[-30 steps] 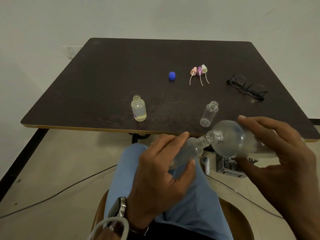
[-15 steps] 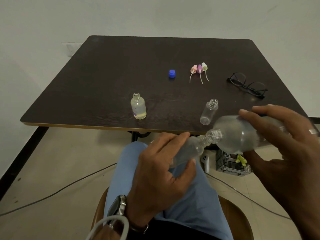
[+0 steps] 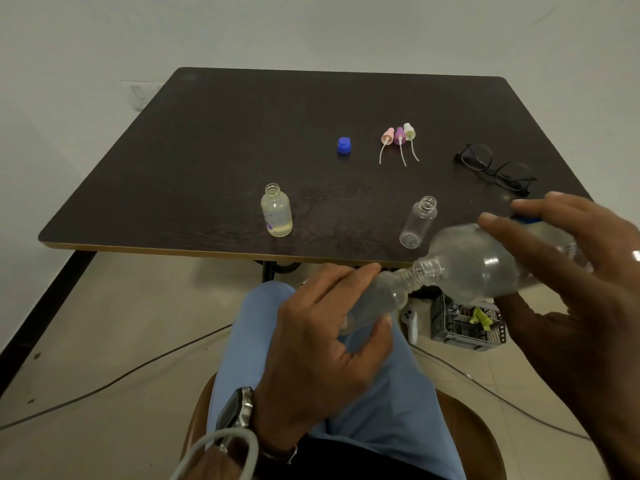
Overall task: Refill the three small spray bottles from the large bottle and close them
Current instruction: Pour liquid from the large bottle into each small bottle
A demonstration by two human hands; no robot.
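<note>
The left hand (image 3: 322,344) grips a small clear spray bottle (image 3: 375,303) below the table's near edge, above the person's lap, fingers and thumb curled round its body; the bottle is tilted, neck pointing up and to the right. The right hand (image 3: 571,289) holds the large bottle (image 3: 485,261) tipped on its side, fingers spread over the top and thumb beneath — its open mouth meets the small bottle's neck. Whether liquid is passing cannot be told.

On the dark table (image 3: 242,133), a second small bottle (image 3: 276,210) stands uncapped near the front edge, holding pale yellowish liquid. A third small bottle (image 3: 418,222) stands uncapped to its right, apparently empty, just beside the large bottle's shoulder. Further back lie a blue cap (image 3: 344,146) and three spray heads (image 3: 399,140) side by side — pink, purple, pale green — tubes pointing toward the person. Black glasses (image 3: 495,169) lie at the right.
</note>
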